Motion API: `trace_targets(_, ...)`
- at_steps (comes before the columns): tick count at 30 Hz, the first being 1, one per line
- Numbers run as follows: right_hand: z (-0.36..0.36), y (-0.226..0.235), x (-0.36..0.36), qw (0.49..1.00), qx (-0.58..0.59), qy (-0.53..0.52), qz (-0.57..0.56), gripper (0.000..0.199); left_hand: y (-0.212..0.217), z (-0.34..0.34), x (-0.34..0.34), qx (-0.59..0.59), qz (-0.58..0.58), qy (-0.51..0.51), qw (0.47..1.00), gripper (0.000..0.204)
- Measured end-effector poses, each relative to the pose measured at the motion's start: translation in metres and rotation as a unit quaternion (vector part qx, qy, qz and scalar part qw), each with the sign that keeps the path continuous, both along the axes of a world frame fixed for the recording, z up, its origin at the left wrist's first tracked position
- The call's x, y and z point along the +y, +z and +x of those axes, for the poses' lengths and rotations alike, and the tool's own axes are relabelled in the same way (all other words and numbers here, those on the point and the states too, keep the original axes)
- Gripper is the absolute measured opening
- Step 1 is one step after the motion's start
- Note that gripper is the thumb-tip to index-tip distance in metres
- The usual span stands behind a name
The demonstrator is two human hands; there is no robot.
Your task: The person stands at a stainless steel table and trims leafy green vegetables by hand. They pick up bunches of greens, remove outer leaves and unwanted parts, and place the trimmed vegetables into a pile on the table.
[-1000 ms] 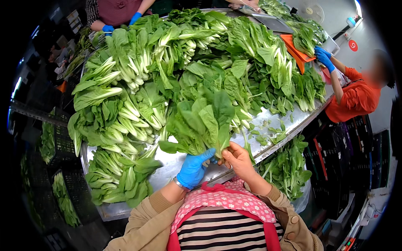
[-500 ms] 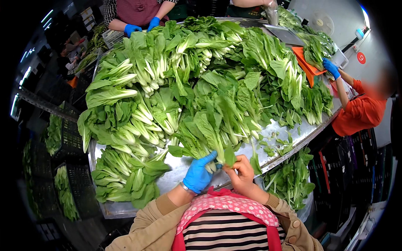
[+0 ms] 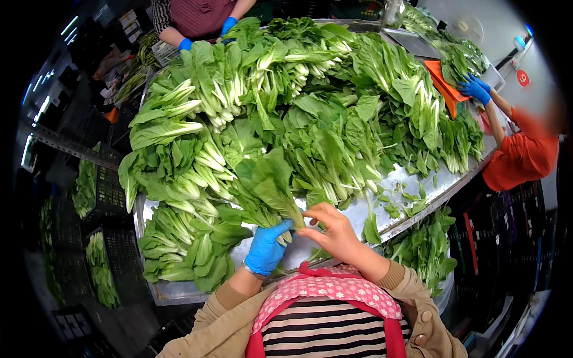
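At centre frame, the blue-gloved left hand [image 3: 267, 249] closes round the pale stems of a leafy green vegetable bunch [image 3: 268, 182]; the bare right hand [image 3: 334, 232] meets its outer stalk, fingers slightly parted, pinch unclear. A steady base and light fingertips appear advisable. Greens heap the silver metal table [image 3: 391, 179]; black plastic crates [image 3: 126, 253] stand lower left.

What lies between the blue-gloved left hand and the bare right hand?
In the head view, green leafy vegetable stalks lie between them.
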State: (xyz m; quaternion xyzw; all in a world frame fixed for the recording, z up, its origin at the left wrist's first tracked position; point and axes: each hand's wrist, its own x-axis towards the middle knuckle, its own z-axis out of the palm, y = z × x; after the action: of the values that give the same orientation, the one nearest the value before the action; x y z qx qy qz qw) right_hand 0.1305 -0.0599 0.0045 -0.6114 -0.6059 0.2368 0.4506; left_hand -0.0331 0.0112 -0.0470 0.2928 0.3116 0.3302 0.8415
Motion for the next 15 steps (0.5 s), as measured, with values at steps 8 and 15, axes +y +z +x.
trace_targets(8,-0.012,-0.013,-0.003,0.979,0.048,-0.018,0.197,0.013,0.011,0.010,-0.002,-0.125,-0.234,0.015,0.964,0.034)
trace_targets(15,0.002,-0.022,-0.025,0.964,0.053,0.167,0.199,0.017,-0.001,-0.005,0.028,-0.236,-0.198,0.078,0.948,0.037)
